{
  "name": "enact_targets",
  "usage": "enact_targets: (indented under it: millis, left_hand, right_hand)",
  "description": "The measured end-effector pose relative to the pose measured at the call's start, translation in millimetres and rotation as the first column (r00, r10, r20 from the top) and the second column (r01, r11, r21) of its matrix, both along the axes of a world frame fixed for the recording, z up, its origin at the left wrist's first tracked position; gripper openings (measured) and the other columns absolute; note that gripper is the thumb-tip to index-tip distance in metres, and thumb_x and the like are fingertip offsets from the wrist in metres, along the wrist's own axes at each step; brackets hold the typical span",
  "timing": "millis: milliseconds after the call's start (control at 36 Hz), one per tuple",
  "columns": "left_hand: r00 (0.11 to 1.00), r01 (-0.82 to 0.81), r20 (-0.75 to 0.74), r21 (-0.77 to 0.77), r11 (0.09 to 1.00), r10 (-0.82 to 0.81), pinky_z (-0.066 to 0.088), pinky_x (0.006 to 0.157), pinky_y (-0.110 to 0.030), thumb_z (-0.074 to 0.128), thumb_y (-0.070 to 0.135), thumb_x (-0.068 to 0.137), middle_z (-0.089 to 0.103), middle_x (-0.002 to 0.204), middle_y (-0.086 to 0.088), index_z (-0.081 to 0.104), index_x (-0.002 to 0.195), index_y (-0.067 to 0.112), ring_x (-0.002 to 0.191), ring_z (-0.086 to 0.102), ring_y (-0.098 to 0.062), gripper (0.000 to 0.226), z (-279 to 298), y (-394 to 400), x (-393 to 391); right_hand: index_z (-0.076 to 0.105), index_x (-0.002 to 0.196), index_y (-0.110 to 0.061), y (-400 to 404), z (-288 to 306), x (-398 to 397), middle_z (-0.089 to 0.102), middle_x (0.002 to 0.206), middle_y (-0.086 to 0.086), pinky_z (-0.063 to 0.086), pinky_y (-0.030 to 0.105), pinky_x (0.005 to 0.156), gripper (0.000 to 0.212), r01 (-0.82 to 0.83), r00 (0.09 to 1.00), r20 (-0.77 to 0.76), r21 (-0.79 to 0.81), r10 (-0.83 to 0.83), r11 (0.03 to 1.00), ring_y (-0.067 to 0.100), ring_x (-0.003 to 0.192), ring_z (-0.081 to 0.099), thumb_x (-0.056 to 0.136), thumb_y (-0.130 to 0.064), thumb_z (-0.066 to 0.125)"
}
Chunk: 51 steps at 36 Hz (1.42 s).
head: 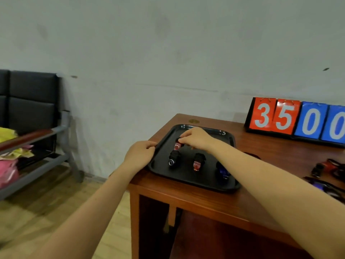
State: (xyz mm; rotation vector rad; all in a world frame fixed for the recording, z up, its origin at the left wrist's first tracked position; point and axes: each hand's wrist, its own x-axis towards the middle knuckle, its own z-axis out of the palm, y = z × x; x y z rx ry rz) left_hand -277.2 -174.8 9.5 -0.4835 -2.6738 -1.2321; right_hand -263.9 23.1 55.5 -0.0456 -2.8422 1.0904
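Right grip reaches over the black tray, fingertips pinching a small red gadget in the tray's far-left part; gadget looks to be touching or just above the tray floor, can't tell which. Left grip is curled round the tray's left rim, thumb on top.

Tray sits at the left corner of the wooden tabletop. Three more gadgets lie in a row along the tray's near half: a black one just in front of the held red one, a second red one in the middle, a blue one to the right, partly behind the right forearm. Black one is close enough to crowd the held one.

Off the tray, at the right of the tabletop: a red-and-black strapped piece and a purple one, both blurred. Flip scoreboard reading 3500 stands at the back against the wall. Small brass disc just behind the tray. Dark padded bench to the left on the wood floor, with yellow and pink stuff on it.
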Motion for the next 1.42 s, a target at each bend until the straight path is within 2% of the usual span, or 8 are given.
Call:
enact_targets:
  millis: [139, 278, 389, 528, 750, 889, 1056, 1417]
  left_hand:
    - [1.000, -0.015, -0.004, 0.002, 1.000, 0.015, 0.046, 0.092, -0.029, 0.041, 0.013, 0.095, 0.067, 0.121, 0.004, 0.071, 0.113, 0.023, 0.111, 0.058, -0.015, 0.036, -1, 1, -2]
    - [1.000, -0.024, 0.010, 0.025, 0.999, 0.024, 0.046, 0.094, -0.031, 0.043, 0.017, 0.095, 0.065, 0.124, 0.004, 0.069, 0.117, 0.022, 0.113, 0.056, -0.014, 0.035, -4, 1, -5]
    - [0.998, -0.059, -0.023, 0.087, 0.994, 0.062, 0.040, 0.086, -0.024, 0.046, 0.020, 0.096, 0.066, 0.120, 0.003, 0.070, 0.113, 0.019, 0.107, 0.055, -0.011, 0.029, -3, -1, -3]
    - [0.982, -0.146, -0.074, 0.273, 0.951, 0.172, 0.039, 0.088, -0.026, 0.045, 0.025, 0.098, 0.065, 0.119, 0.000, 0.067, 0.115, 0.016, 0.107, 0.055, -0.012, 0.030, 0, -7, 5]
    - [0.931, -0.018, -0.365, 0.019, 1.000, 0.024, 0.037, 0.064, -0.017, 0.050, 0.028, 0.096, 0.053, 0.096, 0.010, 0.061, 0.102, 0.033, 0.078, 0.051, -0.001, 0.014, 27, 54, 55]
    - [0.922, 0.301, -0.265, 0.028, 0.953, -0.284, 0.034, 0.070, -0.008, 0.051, 0.025, 0.096, 0.053, 0.097, 0.018, 0.061, 0.106, 0.033, 0.086, 0.049, 0.004, 0.017, 45, 144, 107]
    - [0.818, 0.538, -0.152, -0.138, 0.832, -0.555, 0.036, 0.068, -0.013, 0.050, 0.027, 0.095, 0.057, 0.105, 0.010, 0.061, 0.115, 0.031, 0.084, 0.050, 0.001, 0.023, 38, 240, 145]
    - [0.867, 0.497, 0.109, -0.146, 0.855, -0.486, 0.048, 0.088, -0.031, 0.052, 0.053, 0.091, 0.055, 0.126, 0.000, 0.053, 0.129, 0.025, 0.108, 0.055, -0.015, 0.047, 16, 383, 128]
  right_hand:
    - [0.060, 0.118, 0.007, -6, -7, -10, 0.062, 0.099, 0.030, 0.048, 0.022, 0.058, 0.038, 0.006, 0.997, 0.071, 0.083, -0.011, 0.997, 0.019, 0.073, 0.052, 0.094, -0.022, 0.057]
    - [0.059, 0.122, 0.006, -3, -9, -6, 0.060, 0.124, 0.023, 0.055, 0.034, 0.077, 0.047, 0.004, 0.999, 0.047, 0.137, -0.011, 0.991, 0.033, 0.104, 0.063, 0.094, -0.031, 0.058]
    - [0.050, 0.137, -0.007, 5, -5, 13, 0.053, 0.139, 0.009, 0.041, 0.031, 0.100, 0.049, 0.042, 0.997, -0.074, 0.172, -0.030, 0.984, 0.023, 0.124, 0.052, 0.095, -0.033, 0.055]
    - [0.056, 0.133, -0.017, 32, 2, 57, 0.057, 0.134, -0.001, 0.042, 0.027, 0.096, 0.038, 0.073, 0.975, -0.214, 0.073, -0.056, 0.995, 0.013, 0.120, 0.052, 0.097, -0.028, 0.052]
    - [0.067, 0.112, -0.027, 110, 9, 143, 0.063, 0.111, -0.015, 0.044, 0.020, 0.087, 0.021, 0.143, 0.942, -0.314, 0.041, -0.123, 0.989, 0.001, 0.101, 0.057, 0.095, -0.026, 0.055]
    - [0.066, 0.105, -0.026, 161, 11, 179, 0.067, 0.091, -0.011, 0.044, 0.016, 0.068, 0.018, 0.312, 0.881, -0.349, -0.081, -0.320, 0.947, 0.003, 0.082, 0.061, 0.097, -0.026, 0.050]
    - [0.067, 0.100, -0.023, 234, -5, 227, 0.067, 0.084, -0.007, 0.048, 0.027, 0.077, 0.019, 0.496, 0.798, -0.331, -0.113, -0.504, 0.861, 0.008, 0.082, 0.062, 0.097, -0.025, 0.048]
    - [0.065, 0.112, -0.029, 323, -50, 257, 0.057, 0.093, -0.009, 0.048, 0.028, 0.079, 0.024, 0.540, 0.839, -0.247, 0.266, -0.485, 0.799, 0.008, 0.088, 0.052, 0.092, -0.040, 0.055]
